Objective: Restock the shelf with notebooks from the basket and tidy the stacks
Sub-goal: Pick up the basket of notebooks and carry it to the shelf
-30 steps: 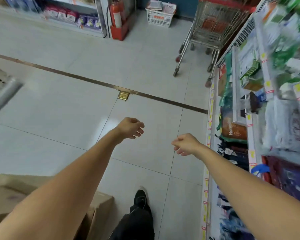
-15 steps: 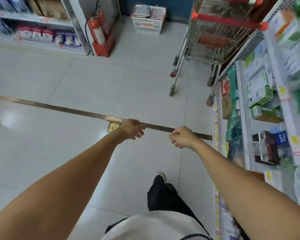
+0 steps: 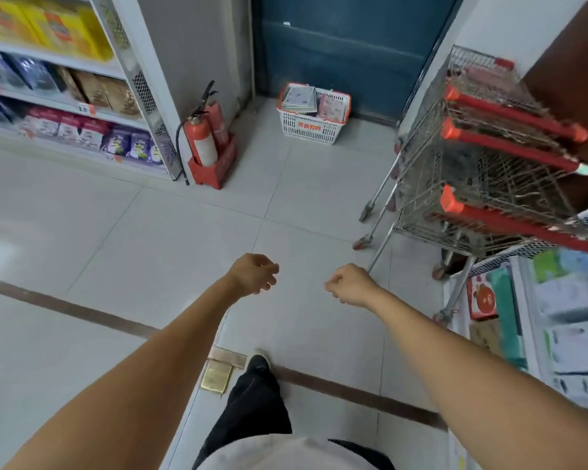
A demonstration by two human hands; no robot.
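Two hands are out in front and both hold nothing. The left hand (image 3: 255,273) has its fingers curled in loosely, and so does the right hand (image 3: 348,283). One foot in a black shoe (image 3: 258,362) is stepping over the brown strip (image 3: 82,312) on the tile floor.

The white basket (image 3: 311,130) sits on the floor far ahead, against the blue door (image 3: 347,45). Notebooks (image 3: 299,98) stick up out of it, some leaning to one side. The hands are well apart from it, so I think the job right now is just walking over to it.

What could go wrong? The shopping carts (image 3: 482,171) stand on the right, and their wheels poke out near the path. A foot or a hip could bump them if the person walks too close to that side. The red fire extinguisher (image 3: 202,140) stands on the left, near the basket. A swinging elbow could knock it when the person bends down.

The notebooks look piled loosely. If the basket gets lifted fast or tipped, the top ones may slide out onto the floor. Picking it up level with a firm hold would be safer.

The shelf with boxes (image 3: 523,300) on the right is blurry, so I cannot tell where the notebooks go.
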